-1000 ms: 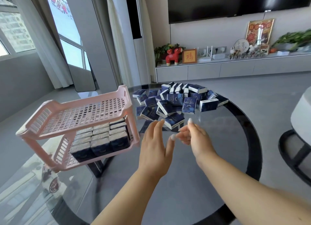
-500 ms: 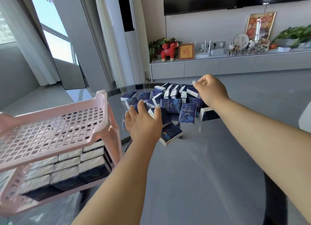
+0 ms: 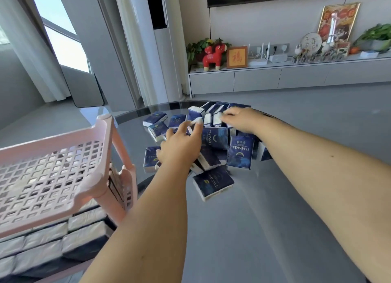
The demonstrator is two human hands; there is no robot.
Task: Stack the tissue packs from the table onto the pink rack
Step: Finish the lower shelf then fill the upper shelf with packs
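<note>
Both hands (image 3: 182, 147) reach glossy rectangular tissue packs (image 3: 240, 153); grip possibly unformed.

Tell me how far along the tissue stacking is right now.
Partly done. The pink rack has its lower shelf filled with stacked packs, while the top shelf holds none. Both the left hand and right hand are down on the pile of tissue packs on the table; whether either has gripped one is unclear. That pile is what's left.
</note>
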